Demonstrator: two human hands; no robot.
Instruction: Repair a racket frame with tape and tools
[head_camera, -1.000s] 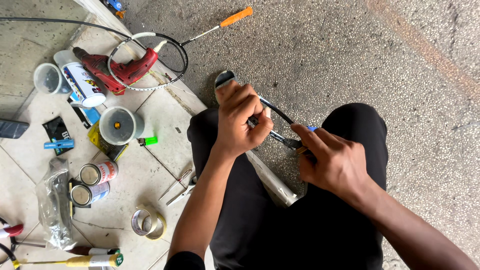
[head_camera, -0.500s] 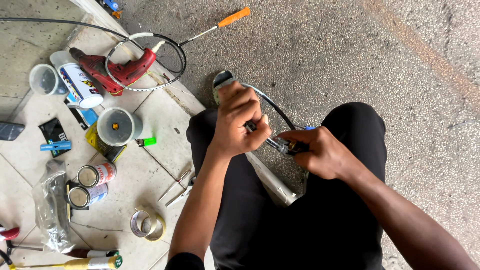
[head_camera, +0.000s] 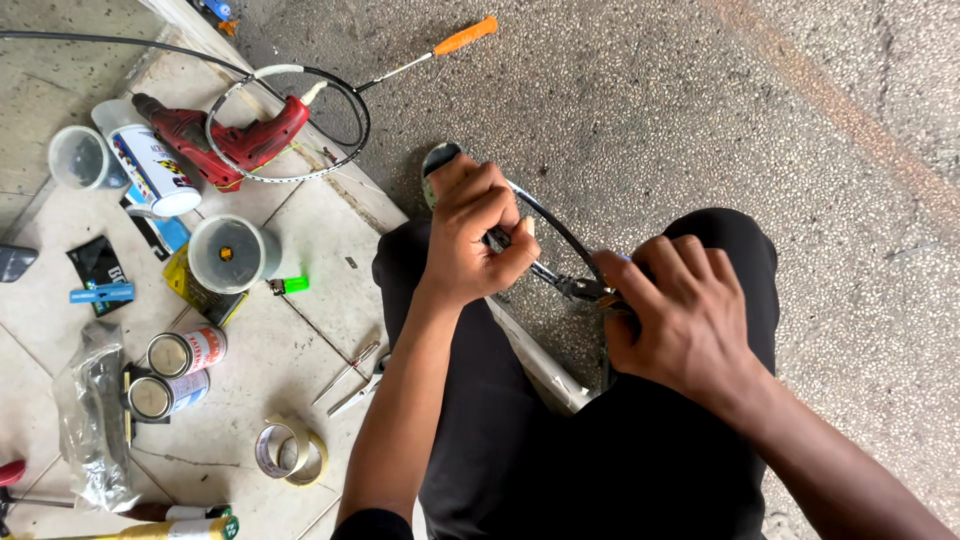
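Left hand clenched on racket frame, centre frame; right hand, shifted lower, gripping pliers.

— What is on the tiles?
— A red drill, two tins, a tape roll and scissors.
— And on the rough floor?
— An orange screwdriver.

At the left of the frame, a pale tiled floor carries a red glue gun, lidded cups, two tins and tape rolls; speckled concrete at upper right bears an orange-handled racket.
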